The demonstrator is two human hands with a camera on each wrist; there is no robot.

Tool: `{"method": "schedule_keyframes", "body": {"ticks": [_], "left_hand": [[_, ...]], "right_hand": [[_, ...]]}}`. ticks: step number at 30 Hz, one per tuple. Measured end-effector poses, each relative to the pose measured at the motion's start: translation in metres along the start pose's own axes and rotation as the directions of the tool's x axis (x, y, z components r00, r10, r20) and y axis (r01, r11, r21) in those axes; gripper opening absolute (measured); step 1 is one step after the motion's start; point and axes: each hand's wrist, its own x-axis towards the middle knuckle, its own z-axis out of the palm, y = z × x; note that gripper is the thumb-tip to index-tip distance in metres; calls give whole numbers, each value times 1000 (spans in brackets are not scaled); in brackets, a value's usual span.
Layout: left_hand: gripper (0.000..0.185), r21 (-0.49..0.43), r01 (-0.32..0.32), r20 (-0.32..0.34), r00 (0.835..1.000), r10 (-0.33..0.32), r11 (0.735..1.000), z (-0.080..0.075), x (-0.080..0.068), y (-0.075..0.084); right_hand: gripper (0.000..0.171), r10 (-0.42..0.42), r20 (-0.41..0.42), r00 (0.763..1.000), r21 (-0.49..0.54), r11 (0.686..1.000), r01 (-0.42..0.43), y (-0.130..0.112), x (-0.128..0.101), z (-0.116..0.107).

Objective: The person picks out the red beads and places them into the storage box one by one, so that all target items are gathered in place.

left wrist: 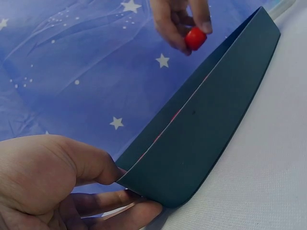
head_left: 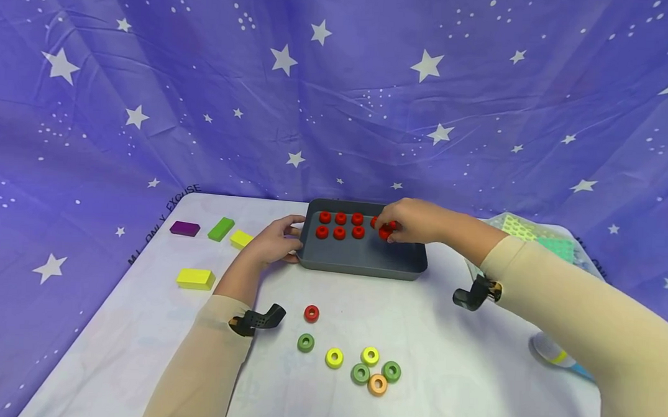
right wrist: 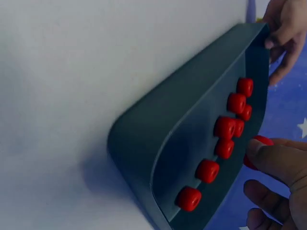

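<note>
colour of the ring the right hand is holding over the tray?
Red ring, pinched by the right hand; clearest in the left wrist view.

Purple backdrop point(head_left: 150, 70) dotted with white stars; dark grey tray point(head_left: 365, 259) of red rings point(head_left: 340, 225); green, yellow, orange rings point(head_left: 369, 367) on white tabletop point(head_left: 472, 376).

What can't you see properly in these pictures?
- Head view: the right hand covers the tray's far right end, so the red rings there cannot be counted.
- Left wrist view: the tray wall hides almost everything inside.
- Head view: the mesh things behind the right arm are partly hidden and too small to name.
- Right wrist view: the held red ring is mostly behind fingers.
</note>
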Motion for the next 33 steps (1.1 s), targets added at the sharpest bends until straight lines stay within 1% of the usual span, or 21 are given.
{"method": "schedule_keyframes", "body": {"ticks": [7,12,17,21,24,28,33], "left_hand": [[68,-13,-5,7,1000,5,1000,0,-1,3],[68,-14,1,5,1000,-1,1000,1,-2,3],[68,-10,-3,8,1000,3,1000,1,-4,4],[68,-10,-5,10,1000,5,1000,1,-4,3],[68,-11,-2,11,1000,3,1000,1,-3,3],[68,-14,4,11,1000,-4,1000,1,-2,3],[68,-14,6,5,1000,-6,1000,1,-3,3]], "right_hand": [[33,-8,38,999,1,1000,8,14,19,2],[32,17,72,997,-26,1000,-16,22,28,7],[32,35,90,995,-34,999,-32,30,34,13],[32,26,93,995,-38,999,-22,34,36,20],[32,12,101,995,-60,998,-6,37,38,25],[33,12,109,994,-83,997,-3,38,40,31],[36,23,118,993,-88,996,-13,35,42,33]]}}
